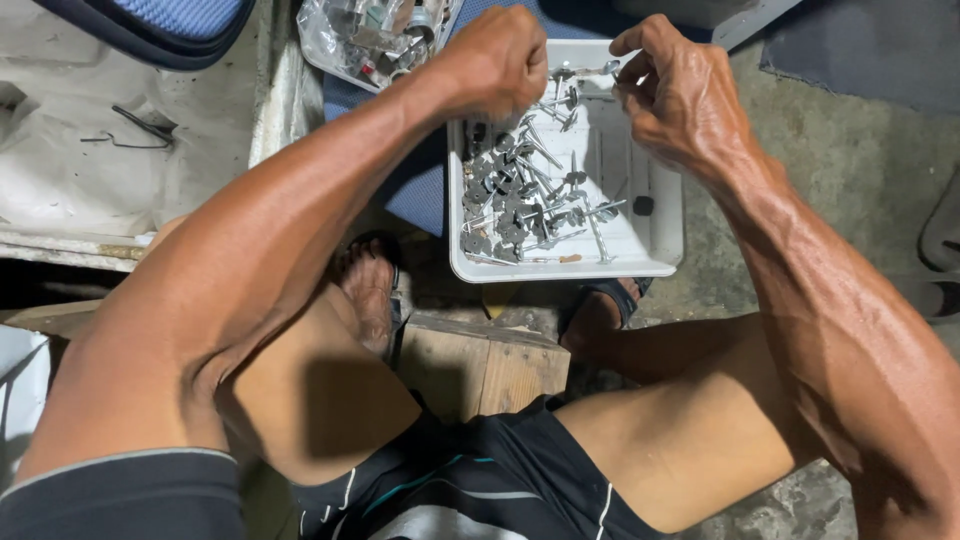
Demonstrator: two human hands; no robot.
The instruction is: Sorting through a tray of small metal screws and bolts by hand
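Observation:
A white plastic tray (pixel 665 215) on the floor holds several metal valves (pixel 520 200), small stemmed parts with round heads. My left hand (pixel 495 62) hovers over the tray's far left corner with its fingers curled shut; what they hold is hidden. My right hand (pixel 675 90) is over the tray's far right corner, its thumb and fingers pinching a thin metal valve (pixel 590 70) that lies level between both hands. A small black piece (pixel 643 205) lies alone near the tray's right wall.
A clear plastic bag of small metal parts (pixel 375 35) lies beyond the tray on a blue mat (pixel 425 190). My sandalled feet (pixel 370 285) rest beside a wooden block (pixel 480 365). White worn sheeting (pixel 90 150) lies at the left, bare concrete floor (pixel 850 170) at the right.

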